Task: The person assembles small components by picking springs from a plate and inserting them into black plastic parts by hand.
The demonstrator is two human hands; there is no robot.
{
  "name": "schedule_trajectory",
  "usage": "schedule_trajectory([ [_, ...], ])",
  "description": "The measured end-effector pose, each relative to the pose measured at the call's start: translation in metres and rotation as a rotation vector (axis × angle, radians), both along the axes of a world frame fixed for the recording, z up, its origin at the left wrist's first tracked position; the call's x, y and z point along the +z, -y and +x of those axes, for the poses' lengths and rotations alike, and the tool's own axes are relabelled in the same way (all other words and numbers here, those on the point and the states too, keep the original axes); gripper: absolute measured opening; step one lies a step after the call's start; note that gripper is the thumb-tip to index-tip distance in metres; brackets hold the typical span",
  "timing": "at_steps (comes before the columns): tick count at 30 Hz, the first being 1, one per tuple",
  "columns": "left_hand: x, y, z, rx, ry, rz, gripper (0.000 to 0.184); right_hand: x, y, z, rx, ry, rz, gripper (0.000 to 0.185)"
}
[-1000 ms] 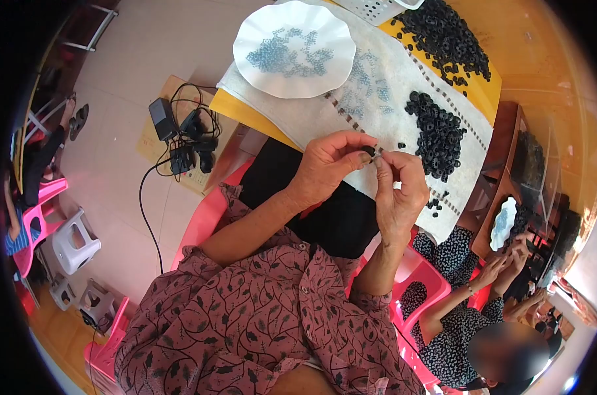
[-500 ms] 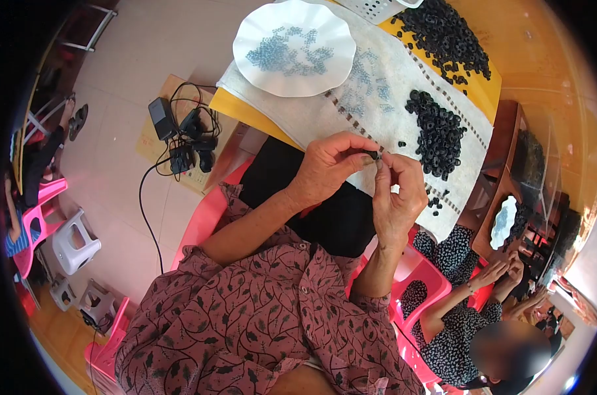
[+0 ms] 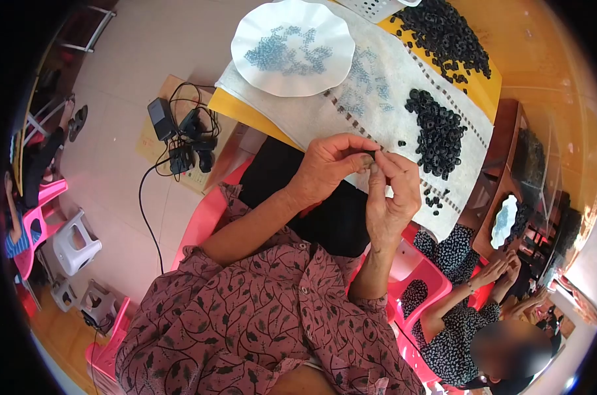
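Observation:
My left hand (image 3: 331,166) pinches a small black plastic part (image 3: 370,155) between thumb and forefinger, over the near edge of the towel. The fingertips of my right hand (image 3: 396,187) are closed together against the same part; what lies between them is too small and covered to make out. Beyond my hands, a pile of similar black parts (image 3: 438,135) lies on the white towel (image 3: 394,128). Small clear bluish pieces (image 3: 364,82) are scattered on the cloth. More of them lie in a white scalloped plate (image 3: 259,78).
A larger heap of black parts (image 3: 443,36) covers the far corner beside a white basket (image 3: 371,8). Black adapters and cables (image 3: 183,135) rest on a box at left. To the right, a co-worker's hands (image 3: 499,270) are raised near another plate (image 3: 504,222).
My right hand has shifted slightly left, its fingertips now closer around the black part and covering more of it. My left hand stays nearly still.

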State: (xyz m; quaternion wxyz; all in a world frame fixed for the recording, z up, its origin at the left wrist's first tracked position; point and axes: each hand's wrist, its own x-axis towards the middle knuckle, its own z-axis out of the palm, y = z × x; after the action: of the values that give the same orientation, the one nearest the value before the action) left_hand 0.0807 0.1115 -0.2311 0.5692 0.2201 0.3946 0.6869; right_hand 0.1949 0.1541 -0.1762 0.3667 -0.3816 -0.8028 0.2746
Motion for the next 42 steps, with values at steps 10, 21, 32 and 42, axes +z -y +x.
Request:
schedule_trajectory([
  [10,-0.002,-0.001,-0.004,-0.041,0.376,-0.013,0.024,-0.012,-0.025,0.019,-0.168,0.067,-0.03,0.022],
  [21,-0.008,-0.001,-0.008,-0.076,0.479,0.01,0.026,-0.027,-0.06,0.02,-0.15,0.597,0.301,0.027],
  [32,-0.009,-0.001,-0.003,-0.065,0.441,0.013,0.025,-0.021,-0.026,0.018,-0.143,-0.391,-0.562,0.019],
  [42,-0.009,0.001,-0.001,-0.097,0.57,0.089,0.024,-0.019,-0.013,0.023,-0.078,-0.6,-0.793,0.015],
])
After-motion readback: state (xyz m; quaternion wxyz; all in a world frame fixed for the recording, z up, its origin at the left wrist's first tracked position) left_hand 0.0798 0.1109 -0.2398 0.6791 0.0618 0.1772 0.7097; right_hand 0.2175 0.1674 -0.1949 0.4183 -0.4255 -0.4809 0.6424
